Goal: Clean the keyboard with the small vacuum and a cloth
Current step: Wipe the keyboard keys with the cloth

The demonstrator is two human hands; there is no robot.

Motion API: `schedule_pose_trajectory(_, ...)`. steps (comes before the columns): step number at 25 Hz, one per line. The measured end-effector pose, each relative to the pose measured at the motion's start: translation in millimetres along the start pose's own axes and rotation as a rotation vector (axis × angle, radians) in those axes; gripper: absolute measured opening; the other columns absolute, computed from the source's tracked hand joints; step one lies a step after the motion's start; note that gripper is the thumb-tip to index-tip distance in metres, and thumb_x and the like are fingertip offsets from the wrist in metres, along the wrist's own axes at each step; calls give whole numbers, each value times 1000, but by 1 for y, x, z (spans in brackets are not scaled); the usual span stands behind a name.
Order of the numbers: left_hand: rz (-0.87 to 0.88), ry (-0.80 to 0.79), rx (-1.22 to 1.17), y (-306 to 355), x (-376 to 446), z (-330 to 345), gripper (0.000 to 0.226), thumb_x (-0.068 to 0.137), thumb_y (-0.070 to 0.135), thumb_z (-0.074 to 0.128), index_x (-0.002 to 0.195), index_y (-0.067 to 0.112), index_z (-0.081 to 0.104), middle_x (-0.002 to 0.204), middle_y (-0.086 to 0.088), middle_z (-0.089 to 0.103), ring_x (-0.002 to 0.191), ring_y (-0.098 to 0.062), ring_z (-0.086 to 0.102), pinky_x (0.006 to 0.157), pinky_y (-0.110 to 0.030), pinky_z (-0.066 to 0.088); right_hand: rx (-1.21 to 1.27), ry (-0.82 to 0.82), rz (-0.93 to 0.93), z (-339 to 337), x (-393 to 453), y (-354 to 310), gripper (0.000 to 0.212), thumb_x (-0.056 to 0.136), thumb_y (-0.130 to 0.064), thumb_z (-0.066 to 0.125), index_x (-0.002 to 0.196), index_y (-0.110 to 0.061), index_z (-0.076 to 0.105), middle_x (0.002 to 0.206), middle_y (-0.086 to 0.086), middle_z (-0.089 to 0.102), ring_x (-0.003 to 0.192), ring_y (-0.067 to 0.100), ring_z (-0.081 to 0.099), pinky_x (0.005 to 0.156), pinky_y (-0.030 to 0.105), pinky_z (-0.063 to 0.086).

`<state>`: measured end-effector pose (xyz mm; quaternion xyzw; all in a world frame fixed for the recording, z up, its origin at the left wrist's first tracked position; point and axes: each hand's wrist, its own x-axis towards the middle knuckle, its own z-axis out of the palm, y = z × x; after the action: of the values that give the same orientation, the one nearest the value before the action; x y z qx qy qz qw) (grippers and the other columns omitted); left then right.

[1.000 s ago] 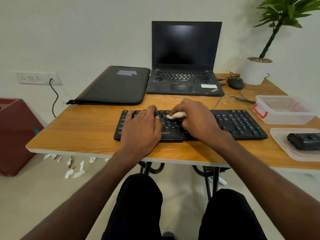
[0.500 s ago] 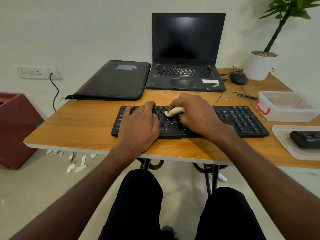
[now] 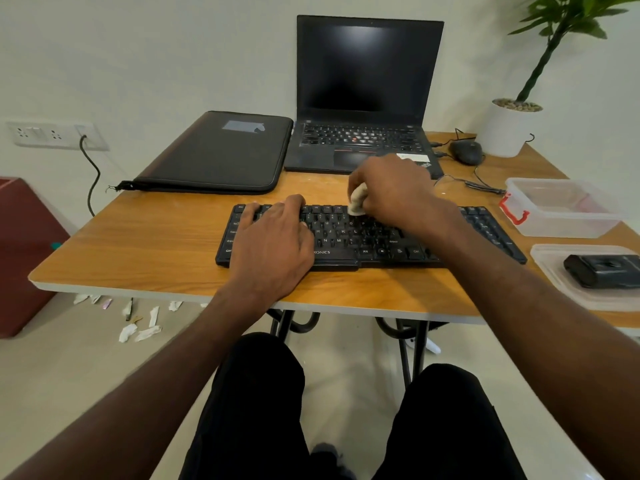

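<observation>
A black keyboard (image 3: pixel 367 237) lies across the wooden desk (image 3: pixel 149 244). My left hand (image 3: pixel 273 240) rests flat on its left half, fingers spread over the keys. My right hand (image 3: pixel 391 192) grips a small wad of pale cloth (image 3: pixel 356 200) and holds its tip on the top key row near the middle of the keyboard. A black small vacuum (image 3: pixel 602 270) lies in a shallow clear lid (image 3: pixel 554 271) at the right edge.
Behind the keyboard sit an open laptop (image 3: pixel 367 98) and a black zip sleeve (image 3: pixel 221 154). A mouse (image 3: pixel 465 151), its cable, a white plant pot (image 3: pixel 509 128) and a clear plastic box (image 3: pixel 561 207) fill the right side. Paper scraps (image 3: pixel 138 327) lie on the floor beside a red bin (image 3: pixel 24 251).
My right hand has carried the cloth up and to the right, from the middle keys to the keyboard's top row. My left hand has stayed on the left half.
</observation>
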<state>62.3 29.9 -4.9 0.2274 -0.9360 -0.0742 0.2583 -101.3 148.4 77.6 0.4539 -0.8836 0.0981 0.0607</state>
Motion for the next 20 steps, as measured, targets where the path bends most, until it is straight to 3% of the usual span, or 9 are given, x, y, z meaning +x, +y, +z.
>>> schedule_pose_trajectory(3, -7, 1, -2, 0, 0, 0, 38, 102, 35, 33, 133, 22, 52, 117, 0, 73, 112, -17, 68, 125, -52, 27, 143, -111, -77, 3, -12, 4, 24, 87, -14, 75, 100, -35, 79, 98, -7, 74, 90, 15, 67, 74, 40, 59)
schedule_pose_trajectory(7, 15, 3, 43, -1, 0, 0, 36, 104, 34, 36, 131, 24, 57, 121, 1, 73, 116, -16, 66, 126, -51, 26, -114, 38, 109, -9, -13, 23, 17, 89, -18, 73, 100, -29, 79, 94, -1, 67, 87, 19, 59, 72, 38, 54)
schedule_pose_trajectory(9, 15, -1, 49, -1, 0, 0, 38, 104, 35, 34, 131, 23, 58, 123, 0, 73, 117, -16, 66, 126, -51, 24, -63, 112, -5, -6, -17, 17, 18, 89, -17, 74, 100, -30, 79, 98, -3, 67, 93, 20, 61, 71, 37, 52)
schedule_pose_trajectory(12, 7, -7, 44, 0, -1, 1, 42, 103, 36, 33, 133, 22, 59, 127, -1, 72, 121, -17, 65, 128, -52, 21, -17, 91, -196, 7, -35, 22, 28, 87, -10, 74, 102, -33, 79, 106, -7, 66, 102, 17, 59, 69, 33, 45)
schedule_pose_trajectory(16, 12, 7, 43, -1, 0, -1, 43, 102, 36, 32, 131, 22, 60, 124, -1, 73, 118, -18, 65, 127, -51, 23, -141, 159, 30, -3, -36, 48, 22, 86, -16, 79, 104, -29, 78, 111, 1, 69, 105, 22, 62, 72, 36, 52)
schedule_pose_trajectory(20, 17, 10, 32, 0, -1, -1, 45, 101, 37, 30, 130, 20, 60, 122, -3, 73, 116, -19, 66, 125, -51, 25, -50, 147, -27, 5, -43, 41, 31, 87, -13, 76, 109, -34, 78, 111, -3, 66, 105, 21, 59, 72, 36, 50)
